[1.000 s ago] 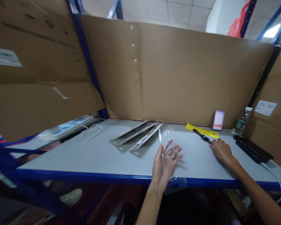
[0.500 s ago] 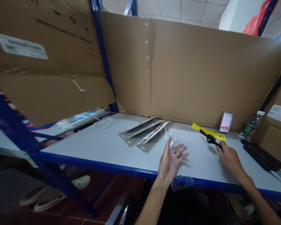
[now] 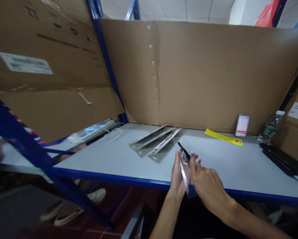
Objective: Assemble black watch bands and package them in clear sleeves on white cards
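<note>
My left hand holds a clear plastic blister shell above the table's front edge, its fingers curled round the far side. Pressed against that shell is my right hand, closed on a slim black tool. Only the tool's upper end shows; its lower part is hidden by the fingers, so I cannot tell its exact kind. Left of my hands, several packaged cards lean in a row on the table.
On the grey-white table lie a yellow strip and a long black device. A bottle and a blurred phone-like item stand at the back right. Cardboard walls the back; a power strip lies left.
My right hand has brought the black tool leftward from beside the yellow strip to the clear shell. My left hand has turned and closed more around the shell.
</note>
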{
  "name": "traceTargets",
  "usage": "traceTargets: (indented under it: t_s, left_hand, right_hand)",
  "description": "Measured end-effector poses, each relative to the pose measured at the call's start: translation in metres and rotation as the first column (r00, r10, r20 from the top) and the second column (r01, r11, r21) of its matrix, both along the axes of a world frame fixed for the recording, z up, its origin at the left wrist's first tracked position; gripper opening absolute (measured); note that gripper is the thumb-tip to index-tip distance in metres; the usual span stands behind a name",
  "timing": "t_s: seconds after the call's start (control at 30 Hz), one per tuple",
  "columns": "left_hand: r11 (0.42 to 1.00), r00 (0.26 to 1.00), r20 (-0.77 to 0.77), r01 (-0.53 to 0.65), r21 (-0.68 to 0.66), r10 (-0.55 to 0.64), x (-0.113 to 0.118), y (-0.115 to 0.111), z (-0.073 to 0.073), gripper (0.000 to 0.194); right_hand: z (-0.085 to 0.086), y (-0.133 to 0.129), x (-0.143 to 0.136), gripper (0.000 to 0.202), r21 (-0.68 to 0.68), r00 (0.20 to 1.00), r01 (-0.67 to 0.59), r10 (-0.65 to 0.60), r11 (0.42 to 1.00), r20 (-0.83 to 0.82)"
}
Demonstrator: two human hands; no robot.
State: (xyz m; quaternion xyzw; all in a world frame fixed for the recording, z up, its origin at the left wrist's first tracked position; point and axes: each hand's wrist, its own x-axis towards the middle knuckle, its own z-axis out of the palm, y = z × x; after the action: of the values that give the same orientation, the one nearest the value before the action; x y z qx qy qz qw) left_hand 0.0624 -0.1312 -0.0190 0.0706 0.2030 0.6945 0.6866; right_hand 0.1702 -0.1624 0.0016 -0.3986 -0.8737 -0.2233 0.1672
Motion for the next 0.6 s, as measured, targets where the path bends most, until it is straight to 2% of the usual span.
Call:
traceTargets:
  t_s: [0.1,0.23,0.3,0.37,0.43,0.5,0.6]
  left_hand:
    - [1.000,1.000,-0.019,0.001,0.022,-0.001,0.000,-0.002,0.001,0.033]
    - [0.999,0.999,-0.030,0.026,0.020,-0.025,-0.001,-0.004,0.000,0.037]
    - [1.000,0.999,-0.034,0.023,0.005,-0.023,-0.001,-0.003,-0.001,0.039]
    - [1.000,0.999,-0.033,0.022,0.002,-0.022,-0.002,-0.001,-0.004,0.040]
    - [0.998,0.998,-0.019,0.065,-0.001,-0.065,-0.003,0.001,-0.005,0.039]
    - [0.993,0.993,0.008,0.117,0.027,-0.117,-0.003,0.002,-0.006,0.035]
    - [0.988,0.994,0.008,0.106,0.110,-0.108,-0.001,0.002,-0.004,0.029]
  right_hand:
    - [-0.009,-0.005,-0.002,0.060,-0.011,0.992,-0.098,0.097,0.995,-0.077]
    - [-0.018,-0.007,0.000,0.057,-0.007,0.991,-0.100,0.099,0.995,-0.093]
    - [-0.019,-0.006,0.002,0.055,-0.012,0.986,-0.125,0.123,0.992,-0.110]
    - [-0.017,-0.003,0.005,0.051,-0.013,0.965,-0.203,0.198,0.979,-0.173]
    - [-0.011,0.000,0.010,0.043,0.008,0.907,-0.305,0.293,0.952,-0.304]
    - [-0.001,0.004,0.014,0.032,0.050,0.800,-0.374,0.349,0.926,-0.488]
    - [0.013,0.009,0.018,0.017,0.031,0.609,-0.371,0.269,0.928,-0.746]
